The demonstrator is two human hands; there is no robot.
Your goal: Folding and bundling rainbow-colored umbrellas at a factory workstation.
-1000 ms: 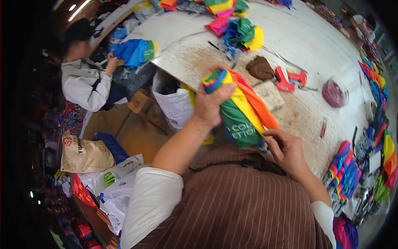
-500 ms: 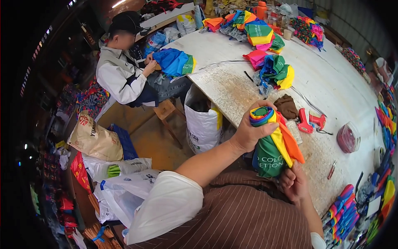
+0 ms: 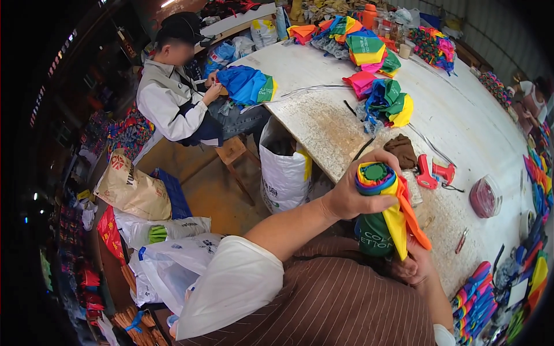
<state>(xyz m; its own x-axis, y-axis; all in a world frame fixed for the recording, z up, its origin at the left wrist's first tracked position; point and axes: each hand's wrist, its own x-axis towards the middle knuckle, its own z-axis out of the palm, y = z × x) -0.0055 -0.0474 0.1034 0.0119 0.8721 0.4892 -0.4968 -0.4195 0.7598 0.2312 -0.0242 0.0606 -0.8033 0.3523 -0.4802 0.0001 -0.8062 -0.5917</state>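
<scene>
A rolled rainbow umbrella point(image 3: 378, 233) stands tilted in front of my body, its green round end up and its green, yellow and orange cloth wound about it. Around the upper part wraps my left hand point(image 3: 360, 187), thumb across the front. Lower down, my right hand point(image 3: 416, 262) has curled fingers at the cloth's lower edge; the loose orange flap partly hides them. On the table beyond lie a brown cloth point(image 3: 400, 151) and a red tagging gun point(image 3: 426, 172). A black strap point(image 3: 363, 148) shows just past my left hand.
Loose rainbow umbrellas point(image 3: 385, 101) lie across the white table point(image 3: 311, 121). A tub point(image 3: 485, 196) and a small red-handled tool point(image 3: 461, 241) are to the right. A co-worker point(image 3: 173, 98) sits at the far left handling a blue umbrella. A white sack point(image 3: 283, 179) stands by the table edge.
My left hand and the umbrella have come slightly down and right, and the umbrella has turned a little. My right hand has shifted under the orange flap. Another person shows at the far right.
</scene>
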